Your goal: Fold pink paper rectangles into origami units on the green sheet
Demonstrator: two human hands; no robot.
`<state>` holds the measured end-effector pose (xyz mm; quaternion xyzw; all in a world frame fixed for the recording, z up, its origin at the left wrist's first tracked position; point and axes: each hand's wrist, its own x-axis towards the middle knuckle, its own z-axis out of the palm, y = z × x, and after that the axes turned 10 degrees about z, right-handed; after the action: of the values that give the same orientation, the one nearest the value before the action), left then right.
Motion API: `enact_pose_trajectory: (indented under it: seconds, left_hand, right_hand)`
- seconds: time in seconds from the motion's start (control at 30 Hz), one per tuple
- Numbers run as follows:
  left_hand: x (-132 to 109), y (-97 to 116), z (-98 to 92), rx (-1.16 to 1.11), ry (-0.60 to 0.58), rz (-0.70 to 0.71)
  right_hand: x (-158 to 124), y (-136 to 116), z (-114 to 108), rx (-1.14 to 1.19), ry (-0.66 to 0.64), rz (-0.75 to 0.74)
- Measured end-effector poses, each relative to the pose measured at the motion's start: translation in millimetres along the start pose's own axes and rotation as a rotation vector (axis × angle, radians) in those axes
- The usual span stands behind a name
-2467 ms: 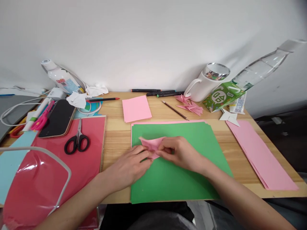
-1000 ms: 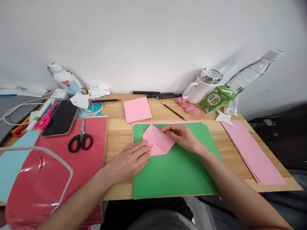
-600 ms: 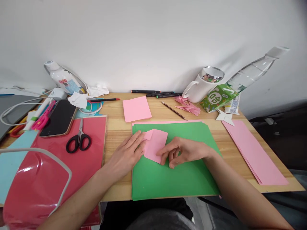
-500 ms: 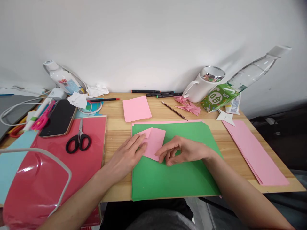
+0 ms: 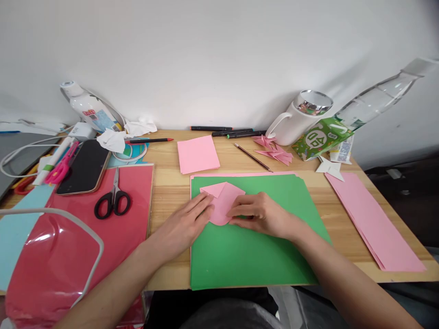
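A small square of pink paper (image 5: 224,202) lies on the stack of green sheets (image 5: 254,256), one of its upper corners folded over into a triangular flap. My left hand (image 5: 190,217) rests flat with stretched fingers, its tips on the paper's left side by the flap. At the paper's lower right, my right hand (image 5: 264,212) pinches the edge between thumb and fingers. The paper's near corner curves upward there. My right fingers hide part of that edge.
Behind the green stack are pink squares (image 5: 198,154), a pencil (image 5: 254,157), markers (image 5: 211,128) and folded pink pieces (image 5: 274,151). A white mug (image 5: 291,121) stands back right. Pink strips (image 5: 373,219) lie to the right. Scissors (image 5: 112,198) lie on a red folder (image 5: 133,228) at left.
My right fingers have closed on the paper's lower right edge. The near corner, flat before, is now bent up. The paper and the left hand have shifted or turned slightly.
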<state>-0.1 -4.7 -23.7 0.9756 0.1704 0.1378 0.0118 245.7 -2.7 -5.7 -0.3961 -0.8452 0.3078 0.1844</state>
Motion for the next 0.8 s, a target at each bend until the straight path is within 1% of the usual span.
enact_pose_trajectory:
  seconds: [0.1,0.17,0.23,0.33,0.43,0.53,0.6,0.8]
  left_hand:
    - [0.3,0.5,-1.2,-0.016,-0.008,0.005]
    - [0.4,1.4,-1.6,-0.036,-0.022,0.019]
    - [0.4,2.7,-1.9,-0.064,-0.029,0.034]
    - [-0.2,4.8,-3.1,-0.091,0.01,0.04]
    - [-1.4,6.5,-5.9,-0.074,0.113,0.059]
    - [-2.5,8.0,-8.8,-0.048,0.192,0.095]
    - [-2.6,8.6,-10.3,-0.026,0.182,0.108]
    - [-1.4,8.7,-16.3,-0.037,0.14,0.151]
  right_hand:
    - [0.0,-3.2,1.2,-0.091,-0.027,-0.004]
    - [0.7,-5.3,2.6,-0.063,-0.036,-0.011]
    - [1.6,-6.4,4.5,0.016,-0.042,-0.004]
    - [3.0,-5.8,7.5,0.074,-0.02,0.078]
    - [4.5,-4.1,10.3,0.09,0.023,0.192]
    - [5.8,-2.8,12.4,0.129,0.061,0.241]
    - [6.1,-2.3,13.3,0.178,0.068,0.268]
    - [6.1,-2.1,14.7,0.342,0.042,0.422]
